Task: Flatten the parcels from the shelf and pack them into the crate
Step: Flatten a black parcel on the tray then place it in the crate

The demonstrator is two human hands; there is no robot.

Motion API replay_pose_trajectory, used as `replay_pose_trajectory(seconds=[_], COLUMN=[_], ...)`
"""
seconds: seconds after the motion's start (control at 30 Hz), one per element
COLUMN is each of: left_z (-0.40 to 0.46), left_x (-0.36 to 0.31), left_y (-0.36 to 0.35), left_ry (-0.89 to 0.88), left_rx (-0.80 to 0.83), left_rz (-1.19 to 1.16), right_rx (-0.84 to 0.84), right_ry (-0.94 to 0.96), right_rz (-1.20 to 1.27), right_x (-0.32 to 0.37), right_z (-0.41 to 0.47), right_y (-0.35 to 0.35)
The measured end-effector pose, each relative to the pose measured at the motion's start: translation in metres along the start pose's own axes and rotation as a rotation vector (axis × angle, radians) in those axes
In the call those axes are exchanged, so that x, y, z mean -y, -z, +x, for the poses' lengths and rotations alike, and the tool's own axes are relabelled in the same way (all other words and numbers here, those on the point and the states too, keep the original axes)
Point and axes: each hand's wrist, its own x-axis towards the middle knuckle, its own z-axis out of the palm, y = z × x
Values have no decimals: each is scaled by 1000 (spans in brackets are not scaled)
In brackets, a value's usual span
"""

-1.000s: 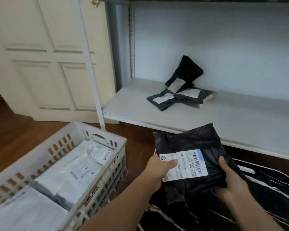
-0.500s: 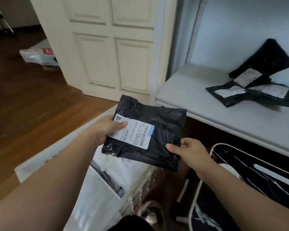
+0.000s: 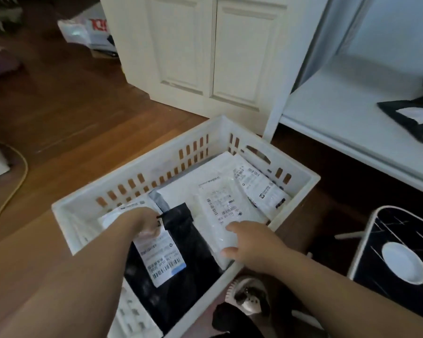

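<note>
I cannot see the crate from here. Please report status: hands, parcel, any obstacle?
Left hand grips black parcel, now down inside crate. Right hand open, resting on white parcel. More parcels on shelf. Nothing blocking.

A home room: panelled white door [image 3: 215, 52], wooden floor [image 3: 78, 111], white shelf [image 3: 347, 118].

Black parcel [image 3: 191, 252] going into the white crate [image 3: 300, 181]
Left hand [image 3: 144, 222] grips its top edge inside the crate; right hand [image 3: 249, 245] hovers open
</note>
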Motion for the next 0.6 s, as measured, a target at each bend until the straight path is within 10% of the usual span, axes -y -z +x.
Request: replay_pose_trajectory(seconds=[0.27,0.43,0.6], left_z=[10,1,-16], left_x=[-37,-74,-88], left_y=[-20,-16,-2], left_ry=[184,-53,-120], left_rx=[-296,80,24], left_rz=[1,100,94], right_rx=[-63,-58,-79], right_ry=[-1,-26,-61], right_rz=[-88,-30,7], right_x=[2,-1,-10], right_z=[8,-1,-19], right_y=[-13,-5,14])
